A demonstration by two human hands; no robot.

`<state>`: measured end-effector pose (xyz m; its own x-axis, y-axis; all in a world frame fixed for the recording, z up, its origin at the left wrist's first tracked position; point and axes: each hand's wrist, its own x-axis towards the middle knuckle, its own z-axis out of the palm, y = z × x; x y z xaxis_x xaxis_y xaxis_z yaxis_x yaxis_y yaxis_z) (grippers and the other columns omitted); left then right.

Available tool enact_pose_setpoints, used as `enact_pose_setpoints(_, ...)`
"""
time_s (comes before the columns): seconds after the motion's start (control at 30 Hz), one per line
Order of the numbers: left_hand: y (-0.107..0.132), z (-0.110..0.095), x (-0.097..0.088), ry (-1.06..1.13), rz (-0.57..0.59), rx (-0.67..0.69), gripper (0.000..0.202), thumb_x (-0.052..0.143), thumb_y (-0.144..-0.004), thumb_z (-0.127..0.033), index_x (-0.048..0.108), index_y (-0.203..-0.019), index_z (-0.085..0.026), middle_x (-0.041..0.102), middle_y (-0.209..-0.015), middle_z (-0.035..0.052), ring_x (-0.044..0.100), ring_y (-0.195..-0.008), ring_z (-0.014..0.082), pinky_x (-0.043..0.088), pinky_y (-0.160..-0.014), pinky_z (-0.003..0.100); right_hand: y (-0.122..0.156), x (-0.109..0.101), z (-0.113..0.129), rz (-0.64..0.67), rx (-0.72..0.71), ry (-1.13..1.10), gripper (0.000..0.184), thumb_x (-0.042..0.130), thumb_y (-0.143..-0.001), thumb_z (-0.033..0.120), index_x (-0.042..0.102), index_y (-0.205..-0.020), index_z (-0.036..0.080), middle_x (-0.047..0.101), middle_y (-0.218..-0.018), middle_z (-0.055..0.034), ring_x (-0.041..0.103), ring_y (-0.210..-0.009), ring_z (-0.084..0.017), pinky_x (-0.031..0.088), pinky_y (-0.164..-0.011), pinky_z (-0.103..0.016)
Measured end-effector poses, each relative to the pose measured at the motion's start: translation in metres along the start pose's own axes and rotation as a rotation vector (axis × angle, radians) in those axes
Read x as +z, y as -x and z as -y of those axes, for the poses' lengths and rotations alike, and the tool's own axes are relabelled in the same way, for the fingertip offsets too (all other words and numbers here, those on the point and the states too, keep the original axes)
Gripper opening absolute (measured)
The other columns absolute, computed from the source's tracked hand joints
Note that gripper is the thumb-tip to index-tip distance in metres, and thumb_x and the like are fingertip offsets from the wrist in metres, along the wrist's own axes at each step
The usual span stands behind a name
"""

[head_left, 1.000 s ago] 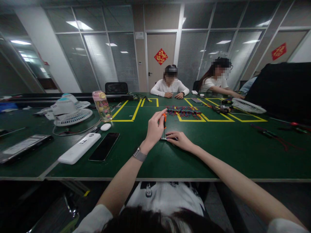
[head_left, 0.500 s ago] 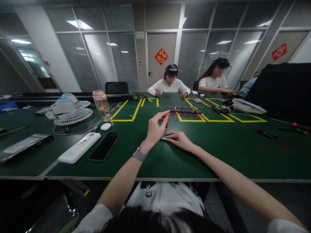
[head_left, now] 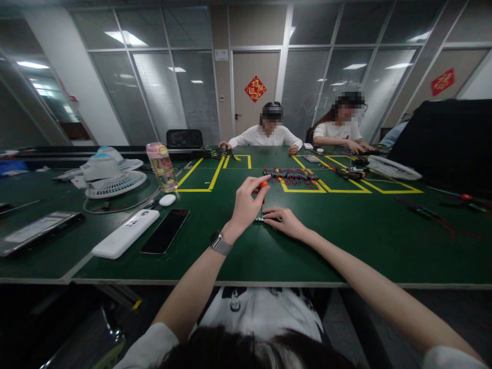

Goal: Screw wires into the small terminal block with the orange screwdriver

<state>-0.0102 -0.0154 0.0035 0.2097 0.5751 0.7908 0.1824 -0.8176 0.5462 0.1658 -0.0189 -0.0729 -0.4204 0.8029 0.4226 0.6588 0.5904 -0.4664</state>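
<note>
My left hand (head_left: 246,205) is closed round a small orange-handled screwdriver (head_left: 262,185), held upright with its tip down on a small flat part (head_left: 260,219) on the green table (head_left: 346,241). My right hand (head_left: 283,220) lies on the table just right of that tip. Its fingers pin the small part down. A watch sits on my left wrist. Beyond my hands lies a bundle of red and blue wires (head_left: 292,177).
At my left lie a black phone (head_left: 165,231), a white power bank (head_left: 125,233), a white mouse (head_left: 167,200), a pink-lidded bottle (head_left: 161,167) and desk fans (head_left: 109,177). Two people sit across the table. Another fan (head_left: 392,167) and tools lie at the right.
My left hand's fingers have shifted on the screwdriver handle, tilting it slightly. The person opposite has stretched an arm out to the left along the table. My right hand has stayed put.
</note>
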Motion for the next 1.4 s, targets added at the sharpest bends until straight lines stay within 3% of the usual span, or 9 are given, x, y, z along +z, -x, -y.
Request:
enact_pose_setpoints(0.17,-0.0010,-0.0007,-0.0023,-0.130,-0.088,-0.023,0.024,0.052,-0.091,-0.026,0.067,-0.109,-0.024,0.053,-0.097,0.0048,0.057,-0.085,0.0135,0.048,-0.082,0.027,0.0002,0.0009,-0.0018,-0.003,-0.011,0.001,0.021,0.058,-0.087,0.028,0.075,-0.098,0.023,0.069,-0.112,-0.0085,0.066,-0.100,-0.024,0.050,-0.092,-0.038)
enact_pose_setpoints(0.33,-0.0027,0.0033,-0.0002,0.096,0.012,-0.030,0.035,0.038,-0.095,-0.017,0.056,-0.125,-0.022,0.060,-0.115,0.0068,0.059,-0.105,0.0155,0.046,-0.094,0.030,0.0006,0.0019,-0.0033,-0.005,-0.005,0.006,0.022,0.058,-0.087,0.029,0.075,-0.099,0.023,0.069,-0.112,-0.0082,0.066,-0.100,-0.024,0.050,-0.092,-0.038)
enact_pose_setpoints(0.53,-0.0009,0.0003,-0.0014,0.035,-0.031,-0.053,0.026,0.055,-0.089,-0.025,0.065,-0.113,-0.022,0.061,-0.098,0.0052,0.061,-0.090,0.0151,0.051,-0.077,0.024,0.0008,0.0006,-0.0011,-0.003,-0.005,-0.008,0.022,0.058,-0.087,0.028,0.075,-0.099,0.022,0.069,-0.112,-0.0090,0.066,-0.101,-0.024,0.050,-0.092,-0.038)
enact_pose_setpoints(0.67,-0.0020,-0.0017,-0.0034,-0.118,-0.083,-0.037,0.027,0.050,-0.092,-0.024,0.064,-0.115,-0.022,0.057,-0.099,0.0056,0.058,-0.091,0.0148,0.048,-0.086,0.028,0.0007,0.0008,-0.0012,-0.010,-0.007,0.001,0.021,0.058,-0.088,0.030,0.075,-0.099,0.023,0.070,-0.111,-0.0080,0.066,-0.100,-0.024,0.050,-0.092,-0.038)
enact_pose_setpoints(0.77,-0.0029,0.0004,-0.0022,-0.037,-0.046,-0.020,0.032,0.042,-0.094,-0.018,0.059,-0.122,-0.021,0.060,-0.110,0.0069,0.058,-0.103,0.0153,0.045,-0.093,0.029,0.0009,0.0012,-0.0015,-0.011,-0.013,-0.003,0.021,0.058,-0.088,0.030,0.075,-0.099,0.024,0.070,-0.112,-0.0075,0.066,-0.100,-0.024,0.050,-0.092,-0.038)
enact_pose_setpoints(0.97,-0.0017,0.0011,-0.0022,0.006,-0.063,-0.056,0.024,0.056,-0.088,-0.022,0.066,-0.110,-0.020,0.060,-0.099,0.0053,0.060,-0.089,0.0140,0.051,-0.075,0.023,0.0009,0.0012,-0.0008,-0.007,-0.014,0.004,0.021,0.058,-0.088,0.029,0.075,-0.098,0.023,0.070,-0.112,-0.0083,0.066,-0.101,-0.024,0.050,-0.092,-0.038)
enact_pose_setpoints(1.07,-0.0023,-0.0007,-0.0040,-0.099,-0.114,-0.083,0.022,0.056,-0.088,-0.023,0.068,-0.107,-0.020,0.056,-0.095,0.0052,0.059,-0.086,0.0134,0.050,-0.079,0.024,0.0007,0.0010,-0.0007,-0.007,-0.016,0.002,0.021,0.058,-0.088,0.028,0.075,-0.098,0.021,0.069,-0.111,-0.0096,0.066,-0.100,-0.024,0.051,-0.091,-0.038)
enact_pose_setpoints(1.2,-0.0034,0.0000,-0.0032,-0.014,-0.054,-0.069,0.032,0.042,-0.094,-0.018,0.060,-0.120,-0.021,0.059,-0.109,0.0071,0.059,-0.099,0.0140,0.046,-0.091,0.028,0.0008,0.0006,-0.0006,-0.002,-0.016,0.003,0.021,0.058,-0.088,0.027,0.075,-0.099,0.022,0.069,-0.112,-0.0090,0.066,-0.101,-0.024,0.051,-0.092,-0.037)
enact_pose_setpoints(1.4,-0.0012,0.0012,-0.0024,-0.006,-0.064,-0.062,0.025,0.057,-0.088,-0.025,0.065,-0.111,-0.022,0.061,-0.095,0.0046,0.060,-0.084,0.0139,0.050,-0.074,0.024,0.0008,0.0009,-0.0007,-0.005,-0.012,-0.004,0.021,0.057,-0.088,0.030,0.075,-0.099,0.023,0.069,-0.112,-0.0085,0.066,-0.100,-0.024,0.050,-0.092,-0.038)
